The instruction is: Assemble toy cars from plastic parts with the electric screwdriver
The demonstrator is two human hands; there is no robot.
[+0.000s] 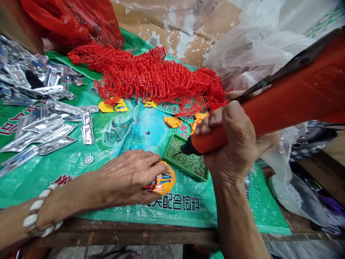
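My right hand point(231, 144) is wrapped round the orange handle of a power screwdriver point(269, 111), whose dark tip touches a small green tray point(185, 165) of tiny screws. My left hand point(129, 176) lies flat over a small yellow-orange plastic toy piece point(165, 181) with a red part beneath it, pressing it onto the green printed sheet point(81, 165). A bead bracelet sits on my left wrist.
A heap of red plastic lattice parts point(151, 77) lies behind the tray, with several yellow pieces point(172, 121) in front of it. Silver foil packets point(40, 126) spread at left. A red bag point(72, 21) sits far left, clear plastic bags point(264, 46) at right.
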